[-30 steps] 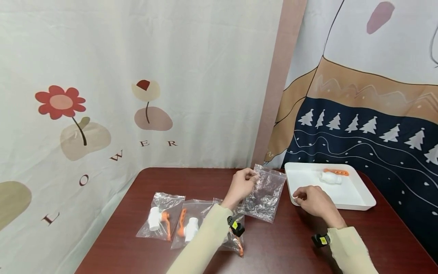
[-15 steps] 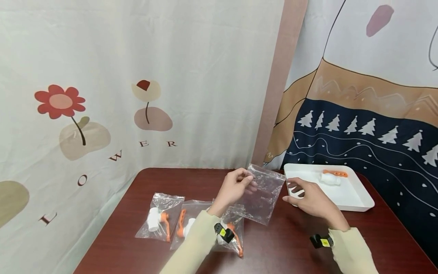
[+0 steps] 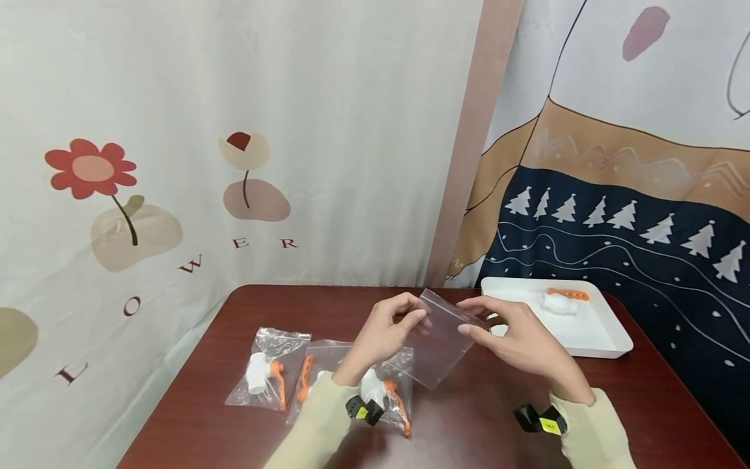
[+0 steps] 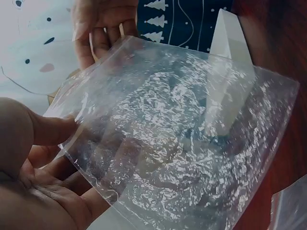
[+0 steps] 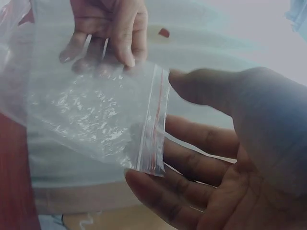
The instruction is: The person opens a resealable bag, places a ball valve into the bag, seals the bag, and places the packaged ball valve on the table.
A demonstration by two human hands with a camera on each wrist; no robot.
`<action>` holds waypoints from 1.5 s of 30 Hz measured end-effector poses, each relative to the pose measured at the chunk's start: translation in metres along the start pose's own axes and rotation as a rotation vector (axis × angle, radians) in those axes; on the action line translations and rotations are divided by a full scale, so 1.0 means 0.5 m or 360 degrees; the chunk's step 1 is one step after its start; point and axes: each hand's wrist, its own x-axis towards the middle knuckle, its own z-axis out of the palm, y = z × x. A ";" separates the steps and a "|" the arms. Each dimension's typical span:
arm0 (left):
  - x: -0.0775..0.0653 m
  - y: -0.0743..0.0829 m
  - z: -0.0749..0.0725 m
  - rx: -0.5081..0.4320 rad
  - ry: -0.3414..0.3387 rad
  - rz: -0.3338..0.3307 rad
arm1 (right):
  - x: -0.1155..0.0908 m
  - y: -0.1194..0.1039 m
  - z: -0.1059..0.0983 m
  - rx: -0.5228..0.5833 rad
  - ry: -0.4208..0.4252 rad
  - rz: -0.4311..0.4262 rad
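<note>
A clear zip-lock bag (image 3: 442,342) hangs tilted above the table, nothing visible inside it. My left hand (image 3: 383,329) pinches one side edge between thumb and fingers; the left wrist view shows the thumb (image 4: 55,130) on the plastic. At the zip end, marked by a red line in the right wrist view, is my right hand (image 3: 518,332). Its thumb (image 5: 206,86) and fingers are spread around that edge, the fingertips at or just behind the strip. The thumb is apart from the fingers.
On the table's left lie several zip-lock bags (image 3: 269,368) holding white plastic fittings with orange handles. A white tray (image 3: 609,332) at the back right holds a white fitting (image 3: 558,303) and an orange handle (image 3: 568,294). Printed curtains hang behind.
My right hand has moved left from beside the tray to the bag's zip end, its fingers spreading. My left hand has drifted slightly left and turned the bag.
</note>
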 end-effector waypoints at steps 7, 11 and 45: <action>-0.014 0.015 -0.010 0.0022 -0.0044 0.0106 | 0.013 -0.026 0.008 -0.0009 0.0054 -0.0117; -0.021 0.018 -0.013 0.0053 -0.0038 0.0156 | 0.010 -0.032 0.009 -0.0017 0.0048 -0.0171; -0.050 0.044 0.022 0.0435 0.0765 0.0650 | 0.003 -0.066 0.020 0.0099 0.0101 0.0127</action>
